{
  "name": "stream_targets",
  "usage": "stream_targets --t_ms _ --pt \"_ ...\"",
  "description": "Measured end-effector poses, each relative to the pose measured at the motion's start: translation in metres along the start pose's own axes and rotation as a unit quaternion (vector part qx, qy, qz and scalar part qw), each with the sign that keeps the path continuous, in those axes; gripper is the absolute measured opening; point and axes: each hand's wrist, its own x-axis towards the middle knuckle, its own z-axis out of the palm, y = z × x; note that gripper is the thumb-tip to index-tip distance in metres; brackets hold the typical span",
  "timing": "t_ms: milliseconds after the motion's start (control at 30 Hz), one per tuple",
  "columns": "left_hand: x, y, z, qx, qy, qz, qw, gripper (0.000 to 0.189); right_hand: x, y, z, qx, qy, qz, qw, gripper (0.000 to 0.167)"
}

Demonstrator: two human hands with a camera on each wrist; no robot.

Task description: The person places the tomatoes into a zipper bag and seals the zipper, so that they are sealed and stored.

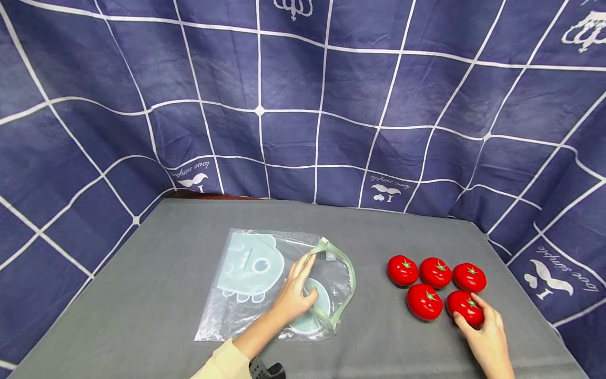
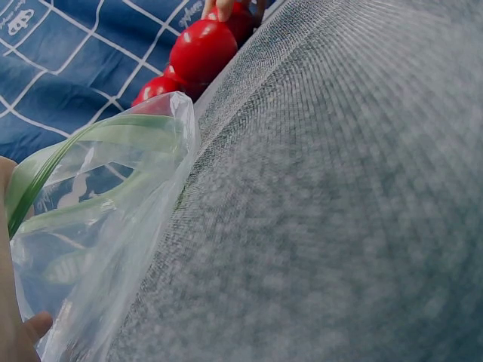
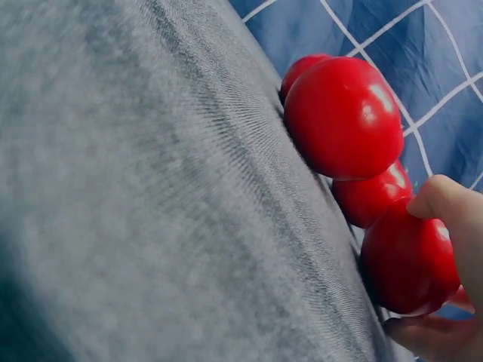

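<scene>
A clear zip bag (image 1: 246, 263) printed with pale blue cartoon shapes lies on the grey table. Its green zip edge (image 1: 352, 276) faces right, and the mouth gapes in a loop. My left hand (image 1: 292, 295) rests on the bag near this mouth, fingers extended and thumb spread away. On the right, my right hand (image 1: 490, 334) grips a red tomato (image 1: 461, 308) between thumb and fingers. In the right wrist view the thumb lies over the top of this tomato (image 3: 407, 260), with fingers around its far side.
Several more tomatoes sit close together beside the held one: a front-left tomato (image 1: 424, 302) and a back row with a left tomato (image 1: 403, 270). Grey cloth covers the table (image 1: 379, 342). A blue checked curtain (image 1: 293, 137) hangs behind and along both sides.
</scene>
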Motion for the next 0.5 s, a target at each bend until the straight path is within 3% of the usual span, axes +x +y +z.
stream_targets --t_ms 233,500 --pt "-0.0009 -0.0016 0.0 0.0 -0.003 -0.006 1.0 0.074 -0.0027 -0.0051 -0.0048 -0.026 -0.016 0.001 0.9995 0.059" --pt "-0.0004 -0.0023 0.0017 0.01 0.016 0.022 0.9996 0.075 -0.0031 -0.0091 -0.009 -0.053 -0.023 0.019 0.9981 0.06"
